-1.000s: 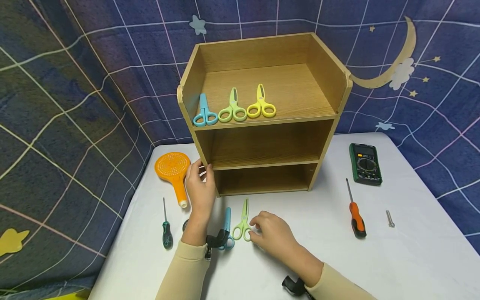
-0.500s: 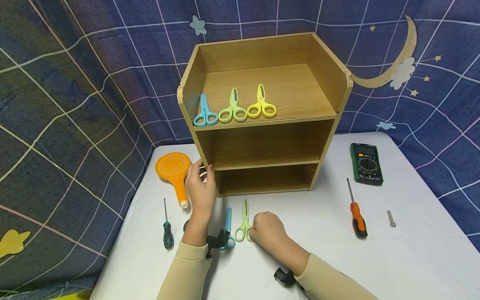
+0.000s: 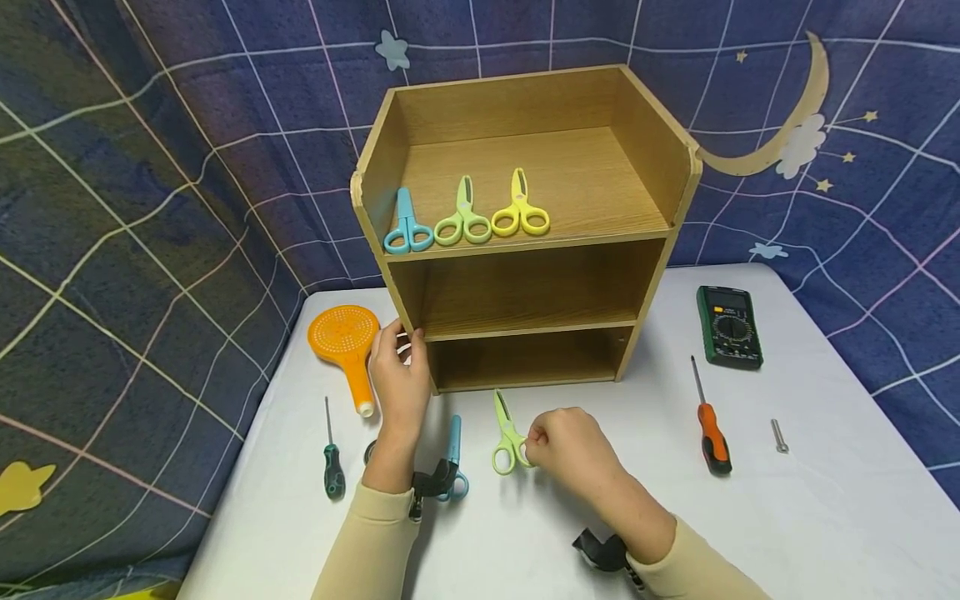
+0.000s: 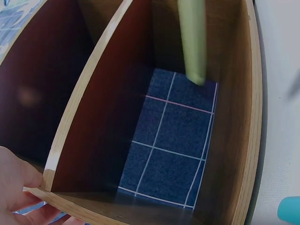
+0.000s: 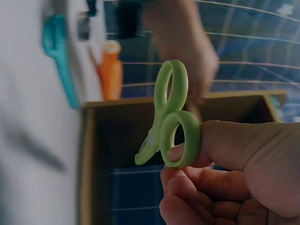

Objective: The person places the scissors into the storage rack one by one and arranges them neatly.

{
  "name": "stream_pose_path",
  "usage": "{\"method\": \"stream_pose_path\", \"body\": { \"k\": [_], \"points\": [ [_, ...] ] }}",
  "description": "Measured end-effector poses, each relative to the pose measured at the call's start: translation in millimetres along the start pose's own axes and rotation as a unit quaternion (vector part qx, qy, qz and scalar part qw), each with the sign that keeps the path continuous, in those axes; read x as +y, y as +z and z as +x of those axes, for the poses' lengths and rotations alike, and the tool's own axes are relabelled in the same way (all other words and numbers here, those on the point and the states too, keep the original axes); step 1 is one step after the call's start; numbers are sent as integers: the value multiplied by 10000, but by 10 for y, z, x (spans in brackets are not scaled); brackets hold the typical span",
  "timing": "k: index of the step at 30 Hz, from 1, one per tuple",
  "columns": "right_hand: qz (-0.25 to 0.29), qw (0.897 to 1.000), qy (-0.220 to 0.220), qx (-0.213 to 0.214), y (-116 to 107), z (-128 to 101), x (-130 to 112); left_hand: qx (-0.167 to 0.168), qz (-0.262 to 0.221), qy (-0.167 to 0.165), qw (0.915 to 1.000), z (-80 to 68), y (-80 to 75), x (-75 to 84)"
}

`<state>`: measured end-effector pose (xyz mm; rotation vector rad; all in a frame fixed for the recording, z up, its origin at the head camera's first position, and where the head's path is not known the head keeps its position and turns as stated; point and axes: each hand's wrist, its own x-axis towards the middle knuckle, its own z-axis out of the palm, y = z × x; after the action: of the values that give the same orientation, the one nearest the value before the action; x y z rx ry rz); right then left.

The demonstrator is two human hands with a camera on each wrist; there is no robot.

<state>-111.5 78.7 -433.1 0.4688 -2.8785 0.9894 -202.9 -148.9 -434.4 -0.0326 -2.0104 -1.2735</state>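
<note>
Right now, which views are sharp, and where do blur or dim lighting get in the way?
Head view: evenly lit and sharp, wooden three-tier shelf bowed by the wide lens. Left wrist view: shelf interior dark, edges soft. Right wrist view: dim; light green plastic scissors in the right hand sharp, background blurred.

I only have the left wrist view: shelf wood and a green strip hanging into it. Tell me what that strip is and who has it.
Observer: It belongs to the green scissors; the right hand pinches them by a handle ring, clear in the right wrist view.
Operator: Say where my left hand sits.
Observer: The left hand grips the front left edge of the wooden shelf, at its middle board.
Operator: Report what is on top of the shelf.
Observer: Three pairs of scissors lie in a row there: blue scissors on the shelf, green scissors on the shelf and yellow scissors.
Operator: Name the teal bit at my lower right.
Observer: Probably the blue scissors on the table, lying by the left wrist.
</note>
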Motion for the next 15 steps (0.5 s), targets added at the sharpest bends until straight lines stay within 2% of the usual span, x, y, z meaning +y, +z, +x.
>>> {"method": "stream_pose_path", "body": {
  "k": [15],
  "points": [
    [63,9971,-30,752,-848,-183,-208,-22,-6,-14,10000,0,5,-17]
  ]
}}
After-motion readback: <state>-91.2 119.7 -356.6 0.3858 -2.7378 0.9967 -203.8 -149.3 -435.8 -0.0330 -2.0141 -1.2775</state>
